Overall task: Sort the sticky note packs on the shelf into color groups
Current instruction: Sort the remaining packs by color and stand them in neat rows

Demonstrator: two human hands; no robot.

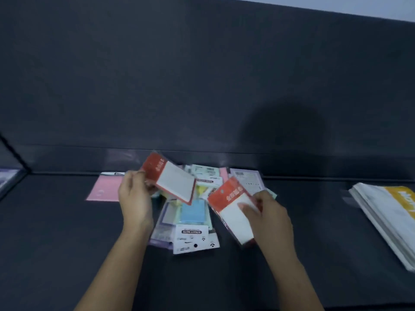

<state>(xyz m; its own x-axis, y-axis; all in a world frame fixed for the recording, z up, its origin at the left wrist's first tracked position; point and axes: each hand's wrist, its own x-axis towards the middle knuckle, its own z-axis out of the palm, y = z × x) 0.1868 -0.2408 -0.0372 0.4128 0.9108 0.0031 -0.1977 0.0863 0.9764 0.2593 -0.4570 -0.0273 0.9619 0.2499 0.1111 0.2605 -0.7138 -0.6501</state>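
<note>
Left of centre, one flat pink sticky note pack [105, 189] is lying alone on the dark shelf [56, 232]. Just right of it, the left hand [134, 198] is pinching a white sticky note pack with a red card header [173, 180] by its edge, holding it raised. At centre a pile of pastel packs [194, 211] is lying jumbled — blue, yellow, green, lilac, too overlapped to count. The right hand [267, 216] is clamping a second red-headed white pack [233, 209], thumb on its face. That is making two red-and-white packs. They are looking light and fairly stiff, but glossy-wrapped and likely slippery — gripping across the edges seems safest. At far right, one stack of white and yellow paper packets [386, 218] is resting.
</note>
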